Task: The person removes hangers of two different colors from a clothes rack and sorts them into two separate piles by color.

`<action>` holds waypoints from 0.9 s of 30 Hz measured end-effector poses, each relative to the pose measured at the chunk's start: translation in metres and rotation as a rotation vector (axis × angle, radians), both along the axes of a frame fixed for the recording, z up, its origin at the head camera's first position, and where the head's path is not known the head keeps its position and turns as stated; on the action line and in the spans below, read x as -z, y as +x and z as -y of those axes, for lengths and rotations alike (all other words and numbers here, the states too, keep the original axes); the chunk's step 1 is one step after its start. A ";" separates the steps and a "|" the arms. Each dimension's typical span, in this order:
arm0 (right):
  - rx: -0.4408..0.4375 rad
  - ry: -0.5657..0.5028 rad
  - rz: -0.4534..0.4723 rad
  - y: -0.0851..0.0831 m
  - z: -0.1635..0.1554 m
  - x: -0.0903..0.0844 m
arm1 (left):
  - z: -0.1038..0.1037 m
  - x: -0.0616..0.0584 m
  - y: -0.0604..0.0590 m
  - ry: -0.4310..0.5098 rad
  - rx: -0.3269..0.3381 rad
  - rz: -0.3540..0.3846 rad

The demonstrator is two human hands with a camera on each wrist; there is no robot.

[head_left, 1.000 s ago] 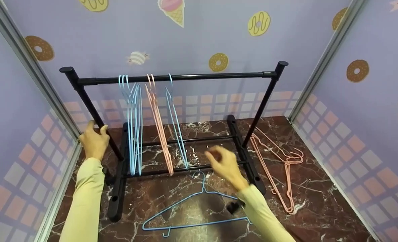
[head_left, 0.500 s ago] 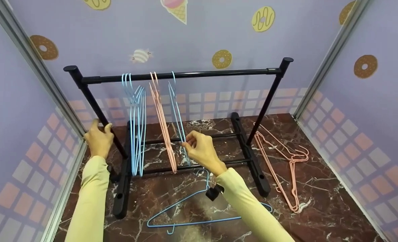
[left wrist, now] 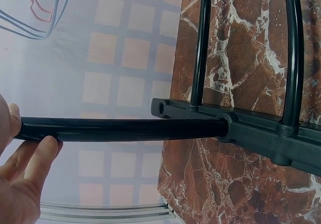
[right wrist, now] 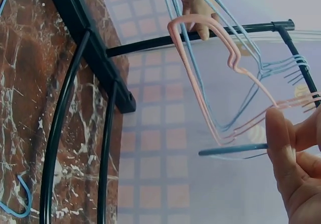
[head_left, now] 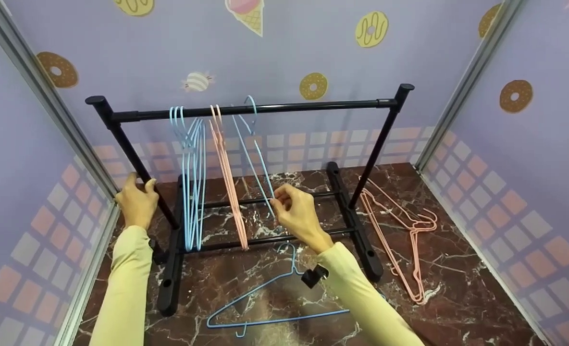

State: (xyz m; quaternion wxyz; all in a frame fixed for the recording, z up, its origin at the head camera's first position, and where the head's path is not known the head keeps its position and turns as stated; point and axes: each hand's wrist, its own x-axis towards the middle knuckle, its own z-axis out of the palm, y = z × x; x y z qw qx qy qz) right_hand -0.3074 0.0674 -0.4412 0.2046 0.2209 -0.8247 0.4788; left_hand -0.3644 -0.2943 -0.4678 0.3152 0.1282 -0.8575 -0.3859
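The right hand (head_left: 298, 216) pinches the lower side wire of a thin light-blue wire hanger (head_left: 253, 149) between thumb and curled fingertips (right wrist: 281, 133). This hanger slants up and away from the grip, tilted out of line with its neighbours, and its hook (head_left: 252, 102) stands at the black metal top rail (head_left: 289, 106) of a small black clothes rack, apparently raised just over it; whether the hook touches the rail cannot be told. Just to its left on the rail hang two pink wire hangers (head_left: 227, 178), and further left a bunch of light-blue wire hangers (head_left: 192, 178).

The left hand (head_left: 136, 202) grips the rack's slanting left black post (head_left: 130, 154), fingers curled round the tube (left wrist: 120, 128).

On the dark red marble tabletop (head_left: 457, 288), another light-blue wire hanger (head_left: 265, 298) lies flat beneath the right forearm, in front of the rack's base. A few pink wire hangers (head_left: 400, 230) lie to the right of the rack's foot.
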 end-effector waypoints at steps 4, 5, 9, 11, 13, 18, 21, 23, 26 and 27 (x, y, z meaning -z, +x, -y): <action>0.032 -0.013 -0.053 0.003 -0.008 0.003 | 0.001 -0.001 0.001 0.000 0.003 -0.010; 0.036 -0.013 -0.061 0.004 -0.010 0.004 | 0.002 -0.002 0.001 0.001 0.002 -0.008; 0.067 0.013 -0.101 0.008 -0.023 0.011 | 0.004 -0.003 0.002 0.014 -0.004 0.011; 0.082 0.021 -0.116 0.011 -0.031 0.015 | 0.004 -0.003 0.002 0.018 -0.005 0.020; 0.096 0.023 -0.130 0.013 -0.040 0.020 | 0.004 -0.003 0.002 0.021 -0.004 0.021; 0.117 0.014 -0.143 0.024 -0.063 0.037 | 0.002 -0.002 0.001 0.013 0.000 0.010; 0.124 0.012 -0.162 0.030 -0.078 0.049 | 0.001 -0.002 0.001 0.010 -0.004 0.012; 0.134 0.017 -0.184 0.034 -0.089 0.058 | 0.001 -0.002 0.001 0.006 -0.012 0.010; 0.163 0.042 -0.227 0.038 -0.105 0.072 | 0.000 -0.001 0.001 0.002 -0.018 0.013; 0.180 0.053 -0.242 0.040 -0.110 0.077 | -0.001 -0.001 0.000 0.002 -0.019 0.015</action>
